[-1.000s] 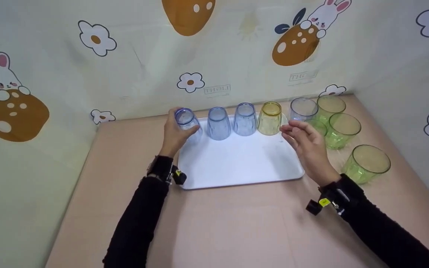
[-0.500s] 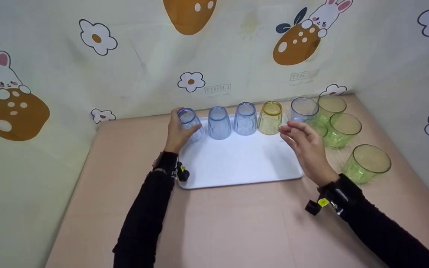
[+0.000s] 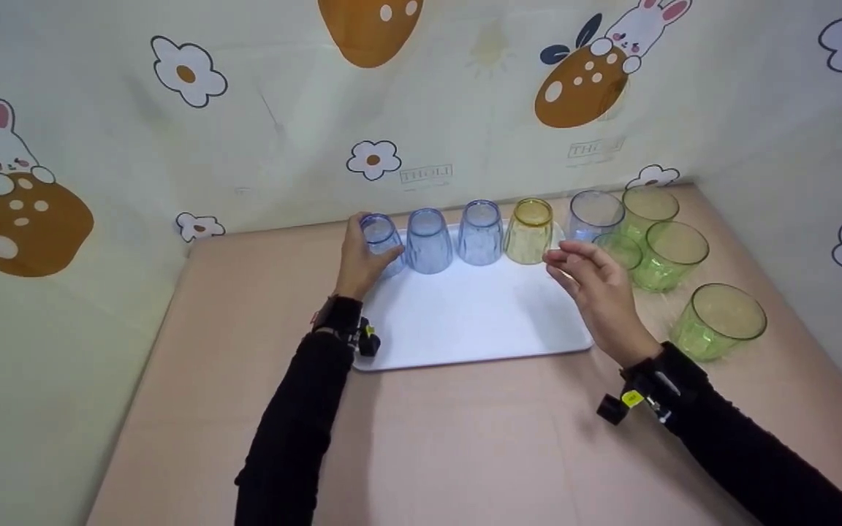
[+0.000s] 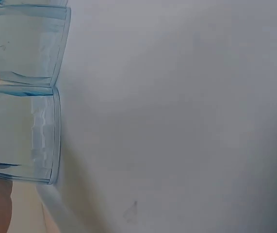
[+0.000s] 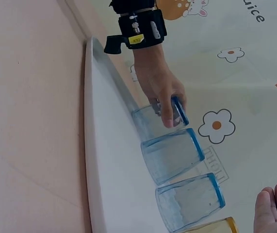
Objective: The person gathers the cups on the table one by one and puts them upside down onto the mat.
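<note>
At the left end of the row, my left hand (image 3: 359,264) grips an upside-down blue glass (image 3: 382,232) between thumb and fingers. Its rim is down on the white tray (image 3: 465,321), and it stands right against a second blue glass (image 3: 429,245) in the left wrist view (image 4: 22,43). Another blue glass (image 3: 480,234) and a yellow glass (image 3: 529,232) continue the row, both bottom up. My right hand (image 3: 600,292) hovers beside the yellow glass, fingers loosely bent and holding nothing. Fingers of the left hand are partly hidden behind the gripped glass.
Right of the tray, upright glasses stand on the table (image 3: 450,446): a blue one (image 3: 595,212) at the back and several green ones, the nearest green glass (image 3: 717,325) standing apart. A patterned curtain (image 3: 282,131) rises close behind the row.
My left hand has slid its blue glass to the right, closing the gap to the neighbouring blue glass. The right hand has barely moved.
</note>
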Motion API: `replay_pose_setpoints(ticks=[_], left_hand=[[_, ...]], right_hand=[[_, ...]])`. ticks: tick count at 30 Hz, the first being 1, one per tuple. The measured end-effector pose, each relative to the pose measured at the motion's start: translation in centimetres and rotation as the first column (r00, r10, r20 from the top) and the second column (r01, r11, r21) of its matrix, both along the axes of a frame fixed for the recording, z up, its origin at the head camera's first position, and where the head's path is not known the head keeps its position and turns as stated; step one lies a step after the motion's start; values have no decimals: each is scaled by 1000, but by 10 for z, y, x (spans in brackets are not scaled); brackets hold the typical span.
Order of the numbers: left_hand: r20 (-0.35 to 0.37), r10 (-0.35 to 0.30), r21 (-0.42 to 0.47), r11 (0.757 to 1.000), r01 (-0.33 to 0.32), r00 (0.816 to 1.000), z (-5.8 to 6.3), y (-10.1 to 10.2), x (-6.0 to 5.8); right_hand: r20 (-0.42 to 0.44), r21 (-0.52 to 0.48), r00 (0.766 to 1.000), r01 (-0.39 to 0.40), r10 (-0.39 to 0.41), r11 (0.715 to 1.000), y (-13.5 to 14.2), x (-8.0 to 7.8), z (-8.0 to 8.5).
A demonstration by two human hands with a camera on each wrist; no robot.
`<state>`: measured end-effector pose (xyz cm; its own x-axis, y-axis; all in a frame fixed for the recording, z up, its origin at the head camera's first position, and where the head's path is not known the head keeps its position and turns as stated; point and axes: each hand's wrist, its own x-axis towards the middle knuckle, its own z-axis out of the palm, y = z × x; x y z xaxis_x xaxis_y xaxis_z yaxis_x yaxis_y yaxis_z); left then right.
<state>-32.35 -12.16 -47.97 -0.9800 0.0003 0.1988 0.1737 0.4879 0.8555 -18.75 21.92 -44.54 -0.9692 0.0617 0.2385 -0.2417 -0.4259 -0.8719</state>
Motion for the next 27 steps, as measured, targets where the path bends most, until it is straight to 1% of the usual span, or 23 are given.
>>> replay_pose_setpoints(ticks=[5, 10, 19, 23, 27], left_hand=[[-5, 8, -6, 1000, -8, 1000, -4, -2, 1], [-12, -4, -4, 1000, 4, 1000, -5, -3, 3], [64, -6, -61, 998, 10, 998, 0, 0, 6], [81, 3, -82, 997, 4, 997, 0, -1, 6], [79, 13, -121, 993, -3, 997, 0, -3, 6]], right_hand=[[17, -13, 1000, -10, 10, 1000, -1, 0, -3], [31, -30, 999, -22, 23, 999, -3, 2, -7], [50, -36, 998, -27, 29, 999, -6, 2, -11], [52, -24, 998, -29, 30, 999, -8, 1, -12], [55, -25, 998, -27, 28, 999, -7, 2, -13]])
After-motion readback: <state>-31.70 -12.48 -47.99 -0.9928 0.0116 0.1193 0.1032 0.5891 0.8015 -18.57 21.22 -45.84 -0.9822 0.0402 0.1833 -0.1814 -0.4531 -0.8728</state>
